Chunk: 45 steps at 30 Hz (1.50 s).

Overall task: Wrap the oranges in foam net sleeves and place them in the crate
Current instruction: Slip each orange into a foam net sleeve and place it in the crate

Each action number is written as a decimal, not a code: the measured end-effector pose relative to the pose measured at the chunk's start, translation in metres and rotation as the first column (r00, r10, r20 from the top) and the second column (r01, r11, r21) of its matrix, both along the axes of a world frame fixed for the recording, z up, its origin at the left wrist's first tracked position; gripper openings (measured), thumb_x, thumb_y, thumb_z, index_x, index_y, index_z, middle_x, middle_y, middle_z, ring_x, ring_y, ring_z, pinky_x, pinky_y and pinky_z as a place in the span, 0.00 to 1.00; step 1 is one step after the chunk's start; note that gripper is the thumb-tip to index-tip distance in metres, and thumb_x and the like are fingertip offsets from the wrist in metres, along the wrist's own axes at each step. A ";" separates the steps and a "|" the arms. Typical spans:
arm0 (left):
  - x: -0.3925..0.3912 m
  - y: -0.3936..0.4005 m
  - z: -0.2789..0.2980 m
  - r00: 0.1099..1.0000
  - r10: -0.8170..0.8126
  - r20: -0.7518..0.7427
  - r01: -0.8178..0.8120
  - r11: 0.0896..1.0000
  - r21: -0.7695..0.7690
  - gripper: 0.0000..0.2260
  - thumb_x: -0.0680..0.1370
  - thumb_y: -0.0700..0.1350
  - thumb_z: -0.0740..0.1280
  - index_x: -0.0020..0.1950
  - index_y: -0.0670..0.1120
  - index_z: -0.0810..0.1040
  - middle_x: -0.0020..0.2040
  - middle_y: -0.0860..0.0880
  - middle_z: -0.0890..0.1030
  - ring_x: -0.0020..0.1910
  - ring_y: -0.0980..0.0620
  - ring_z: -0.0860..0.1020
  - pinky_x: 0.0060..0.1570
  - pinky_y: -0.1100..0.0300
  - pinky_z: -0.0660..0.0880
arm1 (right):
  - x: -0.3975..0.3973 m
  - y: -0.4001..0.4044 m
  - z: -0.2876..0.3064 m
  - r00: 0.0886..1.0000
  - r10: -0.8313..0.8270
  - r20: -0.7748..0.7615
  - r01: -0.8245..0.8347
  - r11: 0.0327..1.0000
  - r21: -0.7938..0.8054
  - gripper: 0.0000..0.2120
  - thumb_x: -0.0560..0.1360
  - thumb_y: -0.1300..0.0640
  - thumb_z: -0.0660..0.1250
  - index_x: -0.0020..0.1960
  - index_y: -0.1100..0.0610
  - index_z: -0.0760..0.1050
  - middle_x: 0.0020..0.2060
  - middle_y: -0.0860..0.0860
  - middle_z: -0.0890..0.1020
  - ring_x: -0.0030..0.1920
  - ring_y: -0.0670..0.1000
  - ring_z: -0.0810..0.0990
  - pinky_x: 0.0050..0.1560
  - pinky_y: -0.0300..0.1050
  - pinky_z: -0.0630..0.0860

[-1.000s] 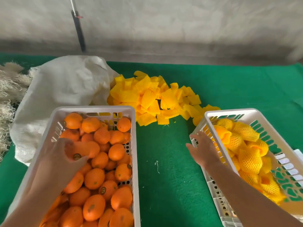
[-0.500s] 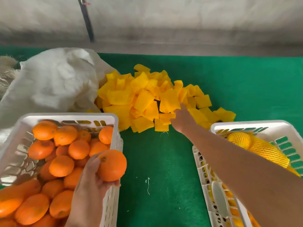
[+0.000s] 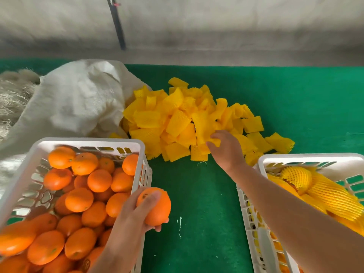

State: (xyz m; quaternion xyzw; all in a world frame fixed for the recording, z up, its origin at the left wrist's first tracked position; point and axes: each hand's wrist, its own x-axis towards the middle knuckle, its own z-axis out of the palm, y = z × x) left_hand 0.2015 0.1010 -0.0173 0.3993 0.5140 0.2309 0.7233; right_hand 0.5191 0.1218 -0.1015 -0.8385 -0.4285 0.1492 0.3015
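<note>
Yellow foam sleeve [image 3: 213,142] — my right hand [image 3: 226,148] is pinching it at the pile [image 3: 177,119]; my left hand [image 3: 137,211] is gripping an orange [image 3: 157,210], fingers curled round.

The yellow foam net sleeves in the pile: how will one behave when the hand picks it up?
Probably very light and floppy: the foam net sleeves lie bent in a loose pile. Likely easy to pinch; the right hand pinches one by its edge. Neighbours may shift, since they overlap.
</note>
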 end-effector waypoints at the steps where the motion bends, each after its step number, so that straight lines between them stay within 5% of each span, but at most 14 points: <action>1: 0.002 0.000 0.006 1.000 -0.014 0.018 0.014 1.000 -0.003 0.34 0.53 0.72 0.83 0.56 0.62 0.86 0.62 0.50 0.84 0.46 0.36 0.87 0.40 0.50 0.82 | -0.013 -0.012 0.008 0.997 -0.001 -0.075 0.006 0.998 0.064 0.15 0.81 0.51 0.72 0.66 0.55 0.81 0.69 0.51 0.80 0.70 0.54 0.77 0.71 0.48 0.72; 6: 0.000 0.000 0.032 0.990 -0.022 0.136 0.028 0.999 -0.040 0.28 0.68 0.57 0.79 0.68 0.54 0.82 0.70 0.52 0.81 0.50 0.35 0.87 0.44 0.43 0.85 | -0.090 -0.083 0.050 0.910 0.087 -0.406 -0.019 0.986 0.168 0.05 0.77 0.56 0.76 0.51 0.47 0.84 0.52 0.42 0.86 0.55 0.40 0.84 0.59 0.32 0.80; 10: -0.018 -0.011 0.042 0.970 -0.117 0.215 0.142 0.984 -0.107 0.33 0.60 0.60 0.83 0.64 0.56 0.81 0.67 0.43 0.81 0.49 0.30 0.86 0.43 0.41 0.85 | -0.146 -0.127 0.081 0.854 0.135 -0.503 -0.021 0.974 0.226 0.06 0.76 0.55 0.77 0.48 0.46 0.82 0.46 0.42 0.88 0.51 0.40 0.86 0.53 0.29 0.78; 14: -0.045 -0.029 0.043 0.908 -0.345 0.238 0.363 0.931 -0.038 0.32 0.54 0.68 0.86 0.56 0.60 0.88 0.60 0.49 0.85 0.51 0.37 0.87 0.44 0.42 0.84 | -0.187 -0.150 0.104 0.916 0.087 -0.392 0.013 0.969 0.245 0.08 0.76 0.49 0.75 0.49 0.43 0.76 0.42 0.41 0.85 0.46 0.42 0.87 0.47 0.34 0.80; 18: -0.075 -0.045 0.052 0.857 -0.456 0.241 0.468 0.884 0.009 0.38 0.56 0.70 0.84 0.62 0.56 0.86 0.65 0.57 0.83 0.59 0.38 0.84 0.46 0.42 0.84 | -0.219 -0.164 0.114 0.984 0.000 -0.178 0.031 0.984 0.174 0.04 0.80 0.46 0.65 0.54 0.42 0.75 0.33 0.43 0.82 0.29 0.42 0.78 0.28 0.35 0.68; 22: -0.107 -0.063 0.065 0.781 -0.612 0.119 0.575 0.781 0.242 0.29 0.64 0.72 0.75 0.65 0.72 0.80 0.67 0.77 0.72 0.63 0.67 0.77 0.49 0.62 0.83 | -0.254 -0.173 0.118 0.994 -0.106 -0.041 0.110 0.989 0.102 0.15 0.82 0.44 0.65 0.39 0.48 0.72 0.28 0.48 0.76 0.27 0.45 0.71 0.28 0.41 0.64; 26: -0.133 -0.075 0.074 0.787 -0.611 0.086 0.564 0.769 0.302 0.31 0.61 0.74 0.71 0.65 0.76 0.76 0.63 0.83 0.70 0.59 0.80 0.72 0.45 0.72 0.78 | -0.282 -0.177 0.125 0.983 -0.165 -0.080 0.174 0.977 0.120 0.12 0.80 0.42 0.68 0.40 0.44 0.75 0.34 0.42 0.82 0.34 0.44 0.80 0.31 0.38 0.71; 29: -0.150 -0.078 0.073 0.834 -0.519 0.185 0.480 0.850 0.220 0.35 0.59 0.71 0.74 0.67 0.69 0.77 0.65 0.76 0.71 0.60 0.66 0.77 0.39 0.66 0.82 | -0.293 -0.179 0.127 0.986 -0.165 0.032 0.161 0.982 0.098 0.08 0.79 0.48 0.72 0.46 0.42 0.73 0.40 0.39 0.80 0.42 0.40 0.79 0.36 0.35 0.71; 32: -0.165 -0.078 0.075 0.872 -0.436 0.223 0.409 0.899 0.157 0.34 0.59 0.68 0.77 0.65 0.67 0.80 0.66 0.69 0.72 0.60 0.50 0.79 0.41 0.52 0.85 | -0.306 -0.180 0.130 0.982 -0.106 0.157 0.080 0.984 0.162 0.18 0.77 0.57 0.74 0.50 0.41 0.66 0.48 0.38 0.71 0.46 0.43 0.75 0.37 0.35 0.72; 35: -0.177 -0.080 0.077 0.884 -0.419 0.206 0.393 0.906 0.156 0.35 0.60 0.68 0.78 0.67 0.67 0.78 0.68 0.66 0.73 0.61 0.47 0.80 0.43 0.50 0.85 | -0.321 -0.178 0.136 0.938 0.038 0.345 -0.115 0.972 0.203 0.16 0.76 0.60 0.74 0.50 0.44 0.70 0.59 0.42 0.69 0.46 0.42 0.76 0.36 0.32 0.74; 38: -0.182 -0.086 0.080 0.901 -0.390 0.188 0.362 0.917 0.168 0.35 0.60 0.68 0.78 0.66 0.68 0.78 0.68 0.65 0.73 0.59 0.47 0.81 0.42 0.51 0.85 | -0.329 -0.178 0.140 0.886 0.154 0.437 -0.237 0.961 0.143 0.15 0.74 0.61 0.76 0.52 0.46 0.75 0.69 0.50 0.68 0.50 0.47 0.80 0.29 0.46 0.80; 42: -0.180 -0.097 0.080 0.907 -0.385 0.174 0.343 0.911 0.230 0.28 0.66 0.64 0.77 0.65 0.69 0.75 0.64 0.70 0.71 0.56 0.57 0.81 0.42 0.52 0.86 | -0.332 -0.187 0.141 0.842 0.279 0.461 -0.309 0.951 -0.012 0.15 0.74 0.45 0.76 0.60 0.38 0.79 0.77 0.48 0.65 0.59 0.47 0.78 0.36 0.45 0.82; 45: -0.174 -0.105 0.076 0.892 -0.445 0.074 0.384 0.835 0.395 0.29 0.70 0.63 0.74 0.70 0.68 0.70 0.61 0.81 0.66 0.56 0.75 0.74 0.41 0.63 0.83 | -0.327 -0.195 0.140 0.852 0.324 0.411 -0.297 0.946 -0.131 0.14 0.77 0.40 0.69 0.62 0.38 0.77 0.76 0.46 0.66 0.54 0.47 0.82 0.40 0.45 0.81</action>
